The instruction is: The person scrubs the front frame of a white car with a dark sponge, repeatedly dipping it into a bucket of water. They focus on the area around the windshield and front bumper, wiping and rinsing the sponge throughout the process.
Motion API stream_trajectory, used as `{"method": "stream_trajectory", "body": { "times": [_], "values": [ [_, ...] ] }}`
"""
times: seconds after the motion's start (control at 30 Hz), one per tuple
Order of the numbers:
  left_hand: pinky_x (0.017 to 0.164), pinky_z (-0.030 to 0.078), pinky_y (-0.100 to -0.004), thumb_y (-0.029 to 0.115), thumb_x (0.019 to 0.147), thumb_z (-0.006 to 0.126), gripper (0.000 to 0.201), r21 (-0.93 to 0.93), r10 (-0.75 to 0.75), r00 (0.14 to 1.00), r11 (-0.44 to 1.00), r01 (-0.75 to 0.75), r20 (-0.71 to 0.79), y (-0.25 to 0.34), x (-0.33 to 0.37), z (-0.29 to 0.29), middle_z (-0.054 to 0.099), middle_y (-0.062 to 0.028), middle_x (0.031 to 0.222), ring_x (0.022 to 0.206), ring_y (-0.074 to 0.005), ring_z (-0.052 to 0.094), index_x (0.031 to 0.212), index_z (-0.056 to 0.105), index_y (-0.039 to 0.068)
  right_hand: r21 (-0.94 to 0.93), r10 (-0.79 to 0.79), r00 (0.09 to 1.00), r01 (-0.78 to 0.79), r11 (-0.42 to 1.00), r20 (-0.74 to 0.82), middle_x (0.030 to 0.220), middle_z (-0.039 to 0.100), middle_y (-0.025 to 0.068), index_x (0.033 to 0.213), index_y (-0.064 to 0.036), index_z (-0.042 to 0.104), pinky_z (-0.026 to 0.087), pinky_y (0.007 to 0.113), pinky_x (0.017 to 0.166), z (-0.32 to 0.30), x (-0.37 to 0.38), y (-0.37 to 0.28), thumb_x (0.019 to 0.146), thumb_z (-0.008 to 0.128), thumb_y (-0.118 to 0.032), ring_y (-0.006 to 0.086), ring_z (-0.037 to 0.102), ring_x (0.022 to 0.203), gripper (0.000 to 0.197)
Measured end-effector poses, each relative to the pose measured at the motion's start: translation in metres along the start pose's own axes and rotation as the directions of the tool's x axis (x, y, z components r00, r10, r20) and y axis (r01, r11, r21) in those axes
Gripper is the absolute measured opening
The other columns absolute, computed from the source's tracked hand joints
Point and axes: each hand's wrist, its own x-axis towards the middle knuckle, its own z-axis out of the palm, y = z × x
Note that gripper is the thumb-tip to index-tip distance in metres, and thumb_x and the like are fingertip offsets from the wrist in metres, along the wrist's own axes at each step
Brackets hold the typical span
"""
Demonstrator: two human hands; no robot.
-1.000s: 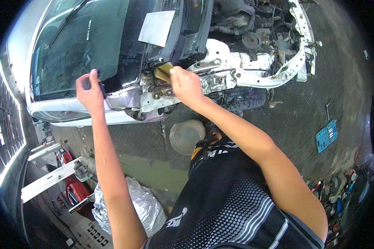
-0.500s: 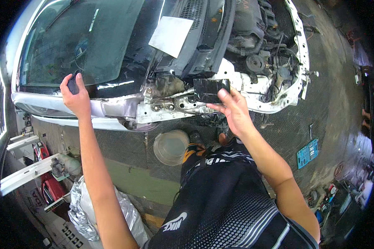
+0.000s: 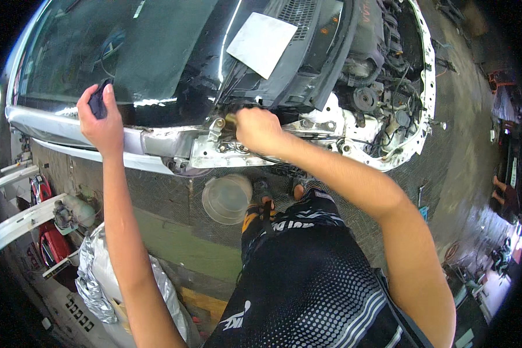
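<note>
My left hand (image 3: 101,119) is raised over the lower edge of the windshield (image 3: 151,58), near the silver roof pillar (image 3: 69,124). Its thumb and fingers close round a small dark piece (image 3: 98,102), soft-looking and perhaps a cloth or pad. My right hand (image 3: 259,132) is closed at the base of the windshield, beside the bare white inner fender panel (image 3: 206,155). What it grips is hidden by the fingers; a little yellowish spot shows at the fingertips. The black rectangular piece is not visible now.
A white sheet (image 3: 263,44) lies on the black cowl. The engine bay (image 3: 377,87) is exposed at right. A clear plastic tub (image 3: 227,199) stands on the floor by my feet. Silver wrapping (image 3: 98,284), a red machine (image 3: 55,243) and a tank (image 3: 78,211) are at left.
My right hand has swung left and forward to the windshield's base and closed; the black rectangular piece went out of sight. My left hand has shifted slightly, still gripping the dark piece.
</note>
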Motion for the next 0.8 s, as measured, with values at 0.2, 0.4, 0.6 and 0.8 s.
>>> {"method": "stream_trajectory", "body": {
  "times": [0.2, 0.4, 0.6, 0.8],
  "values": [
    [0.080, 0.055, -0.0396, 0.023, 0.090, 0.079, 0.027, 0.009, 0.103, 0.993, 0.995, -0.102, -0.065, -0.001, 0.002, 0.002, 0.071, -0.0114, 0.100, 0.089, -0.0305, 0.070, 0.106, 0.068, 0.005, 0.313, 0.275, 0.954, -0.298, 0.902, 0.116, 0.108, 0.072, 0.0279, 0.108, 0.0043, 0.073, 0.052, 0.046, 0.091, 0.039, 0.056, -0.002, 0.093, 0.061, -0.025, 0.0393, 0.071, 0.104, 0.035],
    [0.078, 0.055, -0.0386, 0.023, 0.090, 0.078, 0.025, -0.032, 0.102, 0.988, 0.994, -0.107, -0.114, -0.004, -0.002, 0.006, 0.070, -0.0104, 0.098, 0.087, -0.0300, 0.069, 0.105, 0.068, 0.006, 0.760, 0.211, 0.916, -0.400, 0.512, 0.340, 0.088, 0.067, 0.0142, 0.087, -0.0010, 0.070, 0.047, 0.048, 0.072, 0.034, 0.054, 0.000, 0.091, 0.058, -0.012, 0.0248, 0.062, 0.083, 0.017],
    [0.076, 0.055, -0.0379, 0.023, 0.089, 0.078, 0.025, -0.003, 0.134, 0.980, 0.991, -0.136, -0.147, -0.005, 0.000, 0.006, 0.070, -0.0093, 0.097, 0.087, -0.0293, 0.069, 0.104, 0.068, 0.006, 0.440, -0.113, 0.993, 0.085, 0.894, 0.039, 0.111, 0.067, 0.0214, 0.111, 0.0059, 0.064, 0.049, 0.046, 0.091, 0.038, 0.050, 0.051, 0.093, 0.059, -0.017, 0.0333, 0.064, 0.100, 0.029],
    [0.077, 0.055, -0.0382, 0.024, 0.089, 0.079, 0.027, 0.018, 0.136, 0.985, 0.991, -0.135, -0.105, -0.006, 0.000, 0.004, 0.071, -0.0102, 0.099, 0.087, -0.0293, 0.070, 0.105, 0.069, 0.005, 0.148, 0.261, 0.963, -0.248, 0.957, -0.070, 0.115, 0.065, 0.0329, 0.110, 0.0067, 0.066, 0.048, 0.050, 0.097, 0.033, 0.039, 0.008, 0.094, 0.054, -0.018, 0.0456, 0.062, 0.115, 0.032]
  ]
}}
